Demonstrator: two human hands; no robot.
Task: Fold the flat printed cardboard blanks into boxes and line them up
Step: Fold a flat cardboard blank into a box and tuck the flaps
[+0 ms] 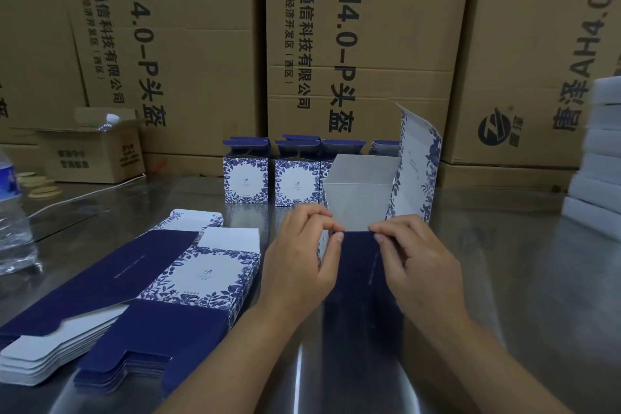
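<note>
Two hands: both come up from the bottom of the frame on bare forearms and meet at the centre, on the near top edge of the half-formed box [359, 191].
left hand [302, 255]: fingers curled in, thumb and forefinger tips pinching the edge at its left corner; the back of the hand faces the camera.
right hand [420, 265]: fingers likewise curled, thumb and forefinger pinching the same edge at its right corner, just apart from the left fingertips.
half-formed box: upright on the metal table [521, 279] at the centre of the frame, mouth open upward; plain white inside, solid navy on the near wall below the hands, blue-and-white floral print on the sides.
lid flap [416, 158]: stands up from the box's right side, taller than the rest, white face with a floral border.
flat blanks [208, 272]: a fanned stack in the lower left, navy panels beside floral ones, white tabs at the near end.
finished boxes [245, 180]: a row behind the hands, above centre, top flaps up; the right-hand ones are partly hidden by the box in hand.
brown cartons [369, 27]: large, printed, filling the top of the frame.
water bottle [11, 218]: at the left edge.
small open carton [94, 155]: upper left, on the table.
white packs [601, 161]: stacked at the right edge.
</note>
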